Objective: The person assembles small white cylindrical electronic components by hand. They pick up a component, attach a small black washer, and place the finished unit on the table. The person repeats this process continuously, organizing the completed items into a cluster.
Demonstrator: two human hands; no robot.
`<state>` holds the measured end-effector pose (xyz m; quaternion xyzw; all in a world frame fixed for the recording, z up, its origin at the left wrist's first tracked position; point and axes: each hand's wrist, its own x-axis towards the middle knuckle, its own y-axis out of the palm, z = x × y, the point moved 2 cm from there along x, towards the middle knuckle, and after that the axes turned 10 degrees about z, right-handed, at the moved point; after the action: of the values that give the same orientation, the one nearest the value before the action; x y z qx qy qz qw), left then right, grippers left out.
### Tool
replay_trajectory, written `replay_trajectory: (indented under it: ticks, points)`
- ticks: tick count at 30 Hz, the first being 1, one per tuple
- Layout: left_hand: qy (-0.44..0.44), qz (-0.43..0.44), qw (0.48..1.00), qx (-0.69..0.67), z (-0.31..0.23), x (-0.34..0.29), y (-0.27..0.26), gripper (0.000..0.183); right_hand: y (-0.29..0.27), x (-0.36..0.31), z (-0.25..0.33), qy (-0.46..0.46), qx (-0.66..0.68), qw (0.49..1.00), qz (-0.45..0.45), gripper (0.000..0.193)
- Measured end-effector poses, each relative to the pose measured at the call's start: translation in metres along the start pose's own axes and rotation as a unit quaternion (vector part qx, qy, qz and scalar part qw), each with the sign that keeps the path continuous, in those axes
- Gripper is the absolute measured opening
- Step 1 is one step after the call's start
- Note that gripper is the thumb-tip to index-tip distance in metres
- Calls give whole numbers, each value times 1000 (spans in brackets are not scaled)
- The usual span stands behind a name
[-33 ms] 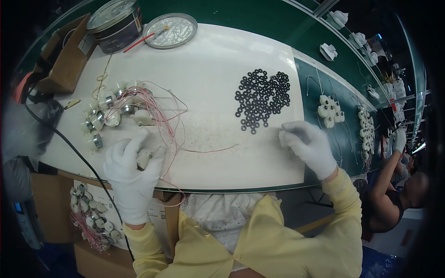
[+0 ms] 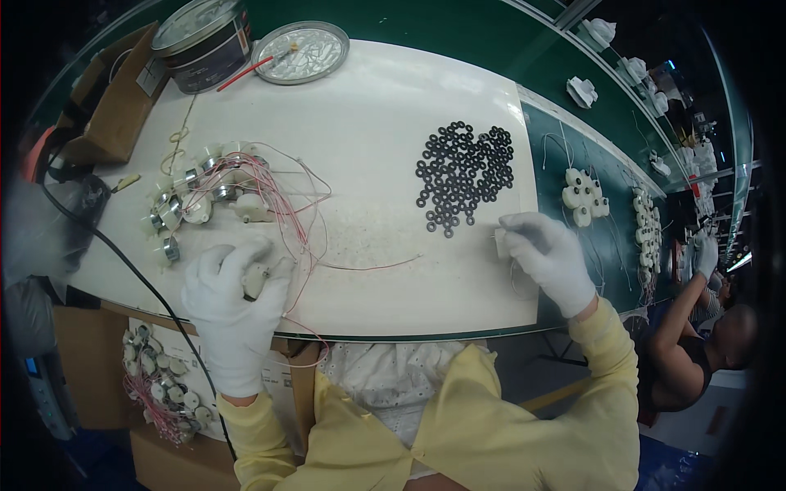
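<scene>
My left hand, in a white glove, is closed around a small motor with a cream plastic cap, near the table's front edge. Thin pink and white wires run close beside that hand. Beyond it lies a cluster of similar motors with silver metal sides. On the right, my gloved right hand pinches a small cream-coloured part with a thin pin; the fingers hide most of it. Just beyond this hand, many black rings are spread in a loose patch on the white tabletop.
A tub and a round lid with a red-handled brush stand at the back left, by a cardboard box. Capped motors sit on the green surface at right. A co-worker is farther right.
Both my hands keep their places and grips. On the far green surface, a white piece has shifted very slightly to the right.
</scene>
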<state>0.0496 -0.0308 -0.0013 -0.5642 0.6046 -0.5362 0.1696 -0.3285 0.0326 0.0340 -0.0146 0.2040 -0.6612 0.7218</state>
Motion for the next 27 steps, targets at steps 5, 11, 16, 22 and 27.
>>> replay_trajectory:
  ticks: [5, 11, 16, 22, 27]
  points:
    - [-26, -6, 999, 23, -6, -1, 1, 31, -3, 3, -1, -13, 3, 999, 36, 28]
    - [-33, -3, 999, 8, -8, 0, 0, 31, -1, 17, 20, -159, -282, 944, 62, 28]
    - [-34, 0, 999, 4, -7, 0, 0, 31, 8, 30, 45, -252, -475, 842, 51, 29]
    - [-32, 2, 999, 3, -8, 1, -1, 30, 14, 28, 41, -262, -580, 771, 11, 34]
    - [-37, 3, 999, -3, -7, 0, -1, 30, 15, 21, 41, -238, -619, 748, 23, 32]
